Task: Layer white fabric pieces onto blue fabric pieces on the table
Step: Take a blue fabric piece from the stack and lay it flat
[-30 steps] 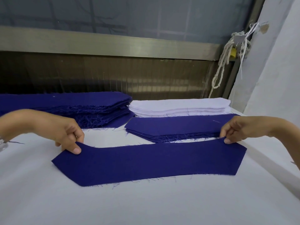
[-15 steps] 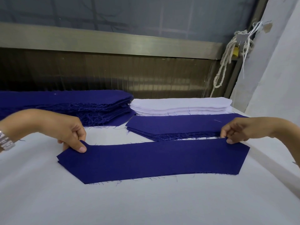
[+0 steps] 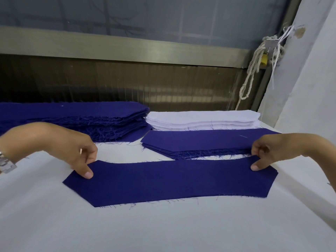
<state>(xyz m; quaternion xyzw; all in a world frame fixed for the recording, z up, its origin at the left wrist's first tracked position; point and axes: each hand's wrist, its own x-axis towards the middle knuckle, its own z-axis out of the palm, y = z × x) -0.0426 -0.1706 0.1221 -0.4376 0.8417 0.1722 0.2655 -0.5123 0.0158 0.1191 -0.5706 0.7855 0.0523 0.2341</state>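
Observation:
A single long blue fabric piece (image 3: pixel 163 180) with angled ends lies flat on the white table (image 3: pixel 163 226). My left hand (image 3: pixel 80 151) pinches its far left corner, thumb on top. My right hand (image 3: pixel 263 153) pinches its far right corner the same way. Behind it sits a low stack of blue pieces (image 3: pixel 205 142), and behind that a stack of white fabric pieces (image 3: pixel 201 119). A taller stack of frayed blue pieces (image 3: pixel 81 119) stands at the back left.
A ribbed brown wall panel (image 3: pixel 145 84) and metal rail close off the table's far edge. A knotted white rope (image 3: pixel 252 70) hangs at the back right beside a white wall. The table's right edge runs diagonally past my right wrist.
The single blue piece has shifted slightly away from me and to the right, with both hands keeping hold of its far corners. The stacks have not moved.

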